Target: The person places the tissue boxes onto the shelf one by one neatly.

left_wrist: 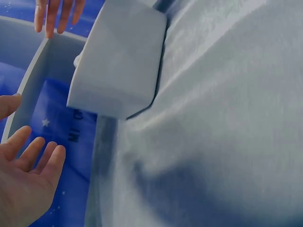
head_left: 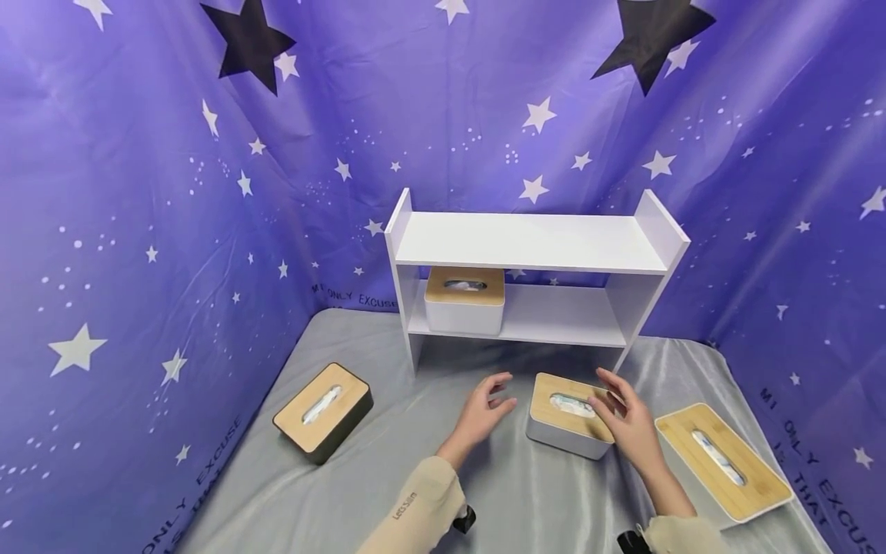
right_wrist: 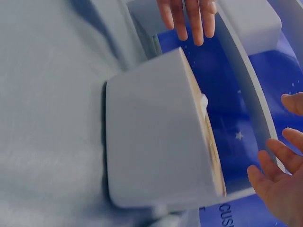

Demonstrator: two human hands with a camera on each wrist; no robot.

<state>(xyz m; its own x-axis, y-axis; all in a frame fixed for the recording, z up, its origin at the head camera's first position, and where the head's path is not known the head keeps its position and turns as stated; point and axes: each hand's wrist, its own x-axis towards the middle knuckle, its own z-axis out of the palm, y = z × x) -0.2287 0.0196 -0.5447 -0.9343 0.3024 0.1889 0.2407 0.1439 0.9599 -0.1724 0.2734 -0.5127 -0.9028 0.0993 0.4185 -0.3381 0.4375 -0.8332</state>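
Left hand (head_left: 480, 413) and right hand (head_left: 628, 425) near a grey box (head_left: 564, 422)
Both hands are empty, fingers loose. The box sits on grey cloth (head_left: 550, 504).

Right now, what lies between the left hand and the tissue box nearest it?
In the head view, only gray cloth shows between the left hand and that tissue box.

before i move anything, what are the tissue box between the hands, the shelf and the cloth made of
Tissue box: likely smooth matte plastic body, from its even grey sides; its smooth lid looks like bamboo or similar wood, from the tan colour. Two-tier shelf: perhaps painted or laminated board, smooth and white with flat panels. Cloth: fabric, possibly velvety, given its folds and sheen.
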